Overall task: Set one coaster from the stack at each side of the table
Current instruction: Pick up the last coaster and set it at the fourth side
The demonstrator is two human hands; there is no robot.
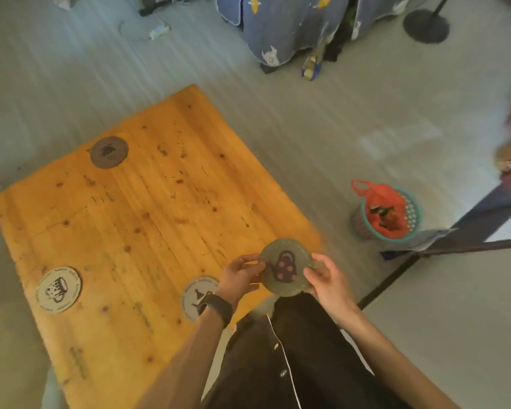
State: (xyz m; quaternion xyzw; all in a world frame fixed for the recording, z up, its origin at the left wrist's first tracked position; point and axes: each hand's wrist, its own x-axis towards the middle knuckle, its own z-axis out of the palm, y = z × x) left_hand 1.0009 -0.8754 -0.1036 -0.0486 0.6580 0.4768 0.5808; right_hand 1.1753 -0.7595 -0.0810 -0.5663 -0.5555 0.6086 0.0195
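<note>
A round grey coaster with a dark teapot picture [286,267] hangs over the near right corner of the wooden table [148,219]. My left hand [240,276] pinches its left edge and my right hand [325,278] grips its right edge. Three coasters lie flat on the table: a dark grey one [109,152] near the far left edge, a pale one with a cup picture [58,289] near the left edge, and a pale one [196,296] at the near edge, partly hidden by my left wrist. No stack shows.
A teal basket with a red bag [385,212] stands on the floor to the right of the table. Dark metal frame legs [443,246] run along the right. A patterned blue cloth [292,28] and a round black stand base [426,26] are at the back.
</note>
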